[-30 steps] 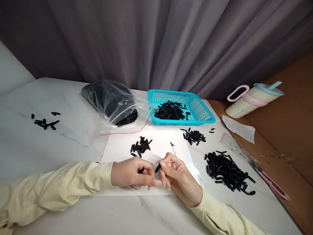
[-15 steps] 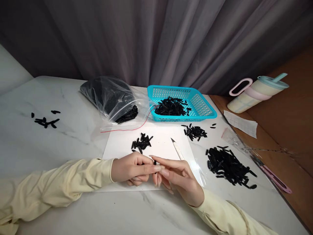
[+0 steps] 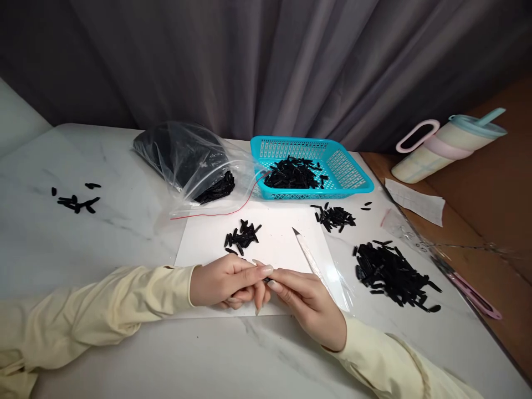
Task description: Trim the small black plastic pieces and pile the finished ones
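Since 1 second ago our hands have drawn together: the right hand, which then pinched a black piece in plain sight, now lies with fingers stretched flat against the fingertips of the left hand, and the piece shows only as a dark sliver between our fingertips, so we cannot tell which hand grips it. Our left hand is curled narrow, thumb and forefinger closed at the meeting point; our right hand also carries a knife, its pale handle running under the fingers and its tip pointing away from us. Both hands rest on the near edge of a white sheet on the desk. A small pile of black pieces lies on the sheet just beyond our left hand. Right of the sheet sits a big heap, with a smaller cluster farther back. Behind the sheet a teal basket holds more pieces, and beside it on the left a clear bag with a red strip is full of them. A few strays lie far to the left. Off the desk to the right lies a tumbler.
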Tool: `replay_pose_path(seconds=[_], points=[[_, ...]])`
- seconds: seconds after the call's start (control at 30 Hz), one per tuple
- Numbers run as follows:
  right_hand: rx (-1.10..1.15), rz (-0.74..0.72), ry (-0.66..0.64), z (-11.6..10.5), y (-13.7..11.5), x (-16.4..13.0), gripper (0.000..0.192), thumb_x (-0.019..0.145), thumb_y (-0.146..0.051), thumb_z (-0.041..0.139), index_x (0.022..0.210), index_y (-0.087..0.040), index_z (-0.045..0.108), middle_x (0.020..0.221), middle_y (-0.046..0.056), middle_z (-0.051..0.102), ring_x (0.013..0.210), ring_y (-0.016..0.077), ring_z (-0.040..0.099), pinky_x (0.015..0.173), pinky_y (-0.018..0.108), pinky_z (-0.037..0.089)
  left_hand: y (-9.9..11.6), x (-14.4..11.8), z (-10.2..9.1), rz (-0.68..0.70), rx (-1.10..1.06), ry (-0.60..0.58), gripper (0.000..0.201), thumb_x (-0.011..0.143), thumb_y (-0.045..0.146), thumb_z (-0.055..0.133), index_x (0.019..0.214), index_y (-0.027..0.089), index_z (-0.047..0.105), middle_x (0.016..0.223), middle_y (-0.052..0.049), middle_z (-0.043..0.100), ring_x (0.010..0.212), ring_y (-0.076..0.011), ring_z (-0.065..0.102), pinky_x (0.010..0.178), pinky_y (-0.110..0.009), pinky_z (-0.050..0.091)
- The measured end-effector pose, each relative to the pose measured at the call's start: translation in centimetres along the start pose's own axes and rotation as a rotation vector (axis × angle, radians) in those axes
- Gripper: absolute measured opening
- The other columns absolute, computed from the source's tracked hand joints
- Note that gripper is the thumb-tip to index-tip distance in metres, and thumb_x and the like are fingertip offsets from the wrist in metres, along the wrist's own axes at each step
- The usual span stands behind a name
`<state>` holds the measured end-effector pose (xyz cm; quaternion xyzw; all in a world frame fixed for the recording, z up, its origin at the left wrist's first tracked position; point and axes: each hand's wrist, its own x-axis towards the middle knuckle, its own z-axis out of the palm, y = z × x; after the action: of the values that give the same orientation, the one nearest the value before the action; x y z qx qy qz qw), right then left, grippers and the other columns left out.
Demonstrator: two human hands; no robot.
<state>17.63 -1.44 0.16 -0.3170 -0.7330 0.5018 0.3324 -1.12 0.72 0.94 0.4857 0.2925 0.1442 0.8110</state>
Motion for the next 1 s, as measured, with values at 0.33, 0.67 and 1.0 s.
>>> replay_pose_path(seconds=[0.33, 0.67, 1.0], points=[[-0.086, 0.001, 0.146, 0.0, 0.05, -0.51, 0.017, 0.09, -0.019, 0.049, 0.092, -0.018, 0.066, 0.074, 0.004, 0.069, 0.064, 0.0129, 0.062, 0.061, 0.022, 0.048, 0.05, 0.04, -0.21, -0.079, -0.133, -0.053, 0.053, 0.087, 0.052, 0.04, 0.058, 0.01, 0.055, 0.039, 0.008, 0.028, 0.031, -0.0035, 0.02, 0.029, -0.018, 0.014], [-0.099, 0.006, 0.115, -0.1, -0.22, -0.39, 0.019, 0.09, -0.02, 0.047, 0.089, -0.017, 0.066, 0.071, 0.004, 0.066, 0.062, 0.0127, 0.06, 0.06, 0.022, 0.047, -0.01, 0.15, -0.42, -0.115, -0.182, -0.104, 0.053, 0.087, 0.052, 0.038, 0.058, 0.011, 0.055, 0.036, 0.008, 0.026, 0.03, -0.0041, 0.019, 0.028, -0.017, 0.013], [-0.076, 0.03, 0.117, -0.03, -0.07, -0.46, 0.019, 0.091, -0.02, 0.047, 0.092, -0.018, 0.067, 0.072, 0.005, 0.067, 0.065, 0.014, 0.062, 0.058, 0.023, 0.048, -0.15, 0.05, -0.36, -0.098, -0.222, -0.088, 0.048, 0.088, 0.046, 0.039, 0.058, 0.012, 0.053, 0.037, 0.007, 0.027, 0.031, -0.0042, 0.02, 0.028, -0.016, 0.013]])
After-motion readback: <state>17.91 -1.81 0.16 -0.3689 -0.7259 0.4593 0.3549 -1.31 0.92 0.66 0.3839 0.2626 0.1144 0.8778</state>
